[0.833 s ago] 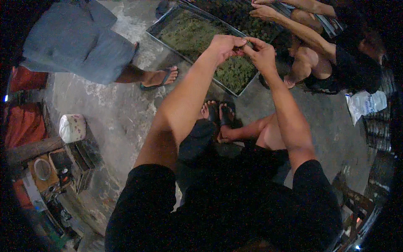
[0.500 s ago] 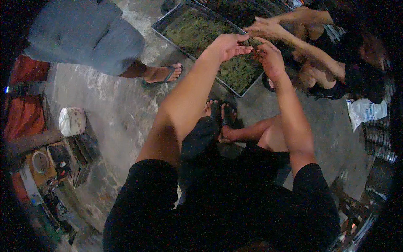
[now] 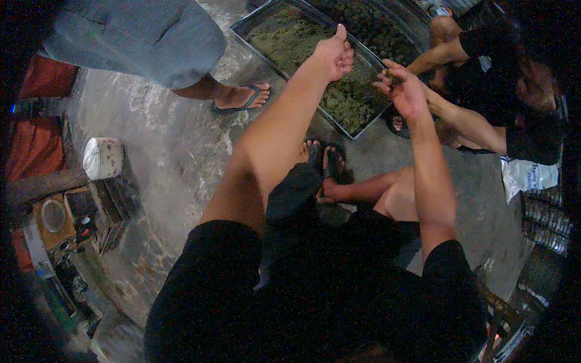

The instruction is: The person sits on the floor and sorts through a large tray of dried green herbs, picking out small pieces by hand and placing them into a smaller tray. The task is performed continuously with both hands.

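Note:
My left hand [image 3: 337, 55] hangs over a metal tray [image 3: 315, 109] of crumbly green material [image 3: 348, 106]. Its thumb points up and away while the other fingers curl in; whatever they may hold is hidden. Above the tray's right edge, my right hand [image 3: 402, 91] turns its palm up with fingers bent. A small dark greenish bit seems to show between those fingers, too blurred to name. The hands are apart from each other. Behind this tray lies a second one with dark round clumps [image 3: 369, 27].
A person in black [image 3: 514, 78] crouches at the right, an arm near my right hand. Another person's sandalled foot [image 3: 245, 97] stands left of the tray. A white rounded container [image 3: 104, 158] and wooden boxes [image 3: 57, 215] lie far left; a white plastic bag [image 3: 526, 176] lies right.
My hands were close together around a green clump; now they have separated, the left up, the right to the right. The other person's hands have drawn back from the tray.

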`<state>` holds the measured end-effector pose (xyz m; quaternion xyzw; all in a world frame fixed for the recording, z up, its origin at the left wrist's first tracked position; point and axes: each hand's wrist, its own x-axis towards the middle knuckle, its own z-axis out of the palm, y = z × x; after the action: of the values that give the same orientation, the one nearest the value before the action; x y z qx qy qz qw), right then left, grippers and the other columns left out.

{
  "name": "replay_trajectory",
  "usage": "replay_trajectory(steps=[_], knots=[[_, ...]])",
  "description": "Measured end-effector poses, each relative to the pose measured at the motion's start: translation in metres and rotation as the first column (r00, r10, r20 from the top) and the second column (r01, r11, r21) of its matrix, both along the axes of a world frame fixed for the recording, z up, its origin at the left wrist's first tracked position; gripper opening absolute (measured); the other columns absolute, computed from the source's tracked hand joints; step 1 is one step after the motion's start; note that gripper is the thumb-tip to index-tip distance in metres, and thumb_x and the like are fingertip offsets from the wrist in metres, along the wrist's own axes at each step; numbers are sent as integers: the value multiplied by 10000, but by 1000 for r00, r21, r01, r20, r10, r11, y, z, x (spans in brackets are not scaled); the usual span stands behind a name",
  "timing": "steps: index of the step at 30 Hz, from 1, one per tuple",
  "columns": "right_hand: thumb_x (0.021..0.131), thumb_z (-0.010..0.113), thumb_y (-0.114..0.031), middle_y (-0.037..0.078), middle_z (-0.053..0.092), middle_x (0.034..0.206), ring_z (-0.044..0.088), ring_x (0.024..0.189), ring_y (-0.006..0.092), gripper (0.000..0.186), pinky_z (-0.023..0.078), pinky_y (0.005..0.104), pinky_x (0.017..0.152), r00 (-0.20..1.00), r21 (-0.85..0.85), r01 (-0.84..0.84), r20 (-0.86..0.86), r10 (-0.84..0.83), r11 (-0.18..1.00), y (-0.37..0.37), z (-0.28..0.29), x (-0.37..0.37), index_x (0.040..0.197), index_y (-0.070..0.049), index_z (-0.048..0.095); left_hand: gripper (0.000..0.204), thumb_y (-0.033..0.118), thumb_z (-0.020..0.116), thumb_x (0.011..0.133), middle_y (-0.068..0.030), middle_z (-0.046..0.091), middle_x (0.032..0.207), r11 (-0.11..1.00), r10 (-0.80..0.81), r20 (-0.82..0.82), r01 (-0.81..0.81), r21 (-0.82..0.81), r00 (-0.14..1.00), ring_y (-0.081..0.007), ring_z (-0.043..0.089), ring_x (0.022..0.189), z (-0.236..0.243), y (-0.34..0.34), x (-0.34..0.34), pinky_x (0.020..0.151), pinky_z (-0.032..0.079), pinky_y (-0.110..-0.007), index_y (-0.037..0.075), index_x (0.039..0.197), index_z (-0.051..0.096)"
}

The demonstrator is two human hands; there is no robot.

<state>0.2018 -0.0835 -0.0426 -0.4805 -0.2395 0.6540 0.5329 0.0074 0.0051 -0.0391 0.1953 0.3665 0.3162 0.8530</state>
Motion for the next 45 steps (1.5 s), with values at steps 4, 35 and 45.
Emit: replay_trajectory(steps=[4,35,45], knots=[[891,563,-411,30,507,613,466,497,162,351,434,299,515,971,-72,122,217,-104,990,-4,12,-3,765,-84,574,537,560,516,881,-33,425,506,976,21,-210,26,216,977,-141,314,362,2,-6,4,385,298,-302,77,648,479],[791,657,-102,65,623,883,565,707,158,285,476,287,643,890,269,75,416,-187,960,-11,-1,-14,1063,-22,625,229,123,653,833,-83,659,938,882,-219,-209,284,375,953,-169,620,763,-11,-16,16,643,523,-290,-24,1007,632],[932,486,-375,34,450,637,405,513,127,309,317,244,428,971,-39,182,-148,-185,983,-16,5,14,805,-93,490,274,346,556,922,-20,575,810,977,-114,-99,130,172,988,-127,504,670,-10,-7,8,548,399,-237,78,980,563]])
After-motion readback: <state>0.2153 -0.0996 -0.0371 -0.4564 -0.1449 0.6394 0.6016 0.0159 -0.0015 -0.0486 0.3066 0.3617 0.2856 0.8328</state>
